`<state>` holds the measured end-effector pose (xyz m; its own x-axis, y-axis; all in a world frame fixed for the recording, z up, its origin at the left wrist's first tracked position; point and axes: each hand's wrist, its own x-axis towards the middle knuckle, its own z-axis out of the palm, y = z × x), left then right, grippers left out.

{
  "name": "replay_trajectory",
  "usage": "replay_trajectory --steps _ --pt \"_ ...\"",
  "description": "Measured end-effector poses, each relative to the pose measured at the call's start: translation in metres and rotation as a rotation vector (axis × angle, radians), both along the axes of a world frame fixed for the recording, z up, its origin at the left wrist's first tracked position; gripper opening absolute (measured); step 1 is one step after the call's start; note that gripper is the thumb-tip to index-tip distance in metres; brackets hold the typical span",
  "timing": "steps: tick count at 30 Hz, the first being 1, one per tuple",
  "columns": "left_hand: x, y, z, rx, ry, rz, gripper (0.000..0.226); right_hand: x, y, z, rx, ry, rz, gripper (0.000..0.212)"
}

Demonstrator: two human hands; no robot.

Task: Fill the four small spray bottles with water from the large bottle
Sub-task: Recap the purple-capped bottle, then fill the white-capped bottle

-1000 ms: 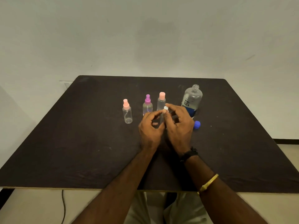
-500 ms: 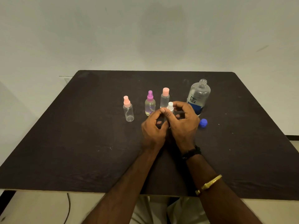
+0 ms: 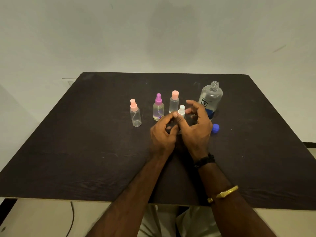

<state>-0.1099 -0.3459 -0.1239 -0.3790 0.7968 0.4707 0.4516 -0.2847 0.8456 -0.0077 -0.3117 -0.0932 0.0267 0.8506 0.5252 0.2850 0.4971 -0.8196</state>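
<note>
Four small spray bottles stand left of the large bottle (image 3: 211, 98), which is upright and uncapped on the dark table (image 3: 85, 142). Nearest to it is the white-topped bottle (image 3: 181, 110) — I see the left hand (image 3: 161, 135) curled around its body. The right hand (image 3: 198, 129), just in front of the large bottle, has fingers loosely bent and spread; whether its thumb touches, I cannot tell. Further left of the large bottle stand the pink-capped bottle (image 3: 174, 103), the purple-topped bottle (image 3: 158, 109) and the pink-topped bottle (image 3: 135, 115) — the blue cap (image 3: 215, 128) lies by its base.
</note>
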Motion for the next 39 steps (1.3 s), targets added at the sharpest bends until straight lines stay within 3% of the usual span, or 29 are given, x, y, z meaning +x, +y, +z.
replay_trajectory --steps 28,33,39 --pt "-0.001 -0.002 -0.001 -0.024 -0.018 -0.010 0.043 -0.004 -0.012 0.006 -0.018 0.052 0.087 0.034" --pt "0.000 -0.003 0.003 -0.018 -0.043 -0.024 0.041 -0.007 -0.012 0.005 -0.009 -0.026 0.001 0.055" --pt "-0.001 -0.001 -0.001 -0.065 -0.018 -0.009 0.047 -0.007 -0.010 0.004 -0.043 -0.037 -0.016 0.042"
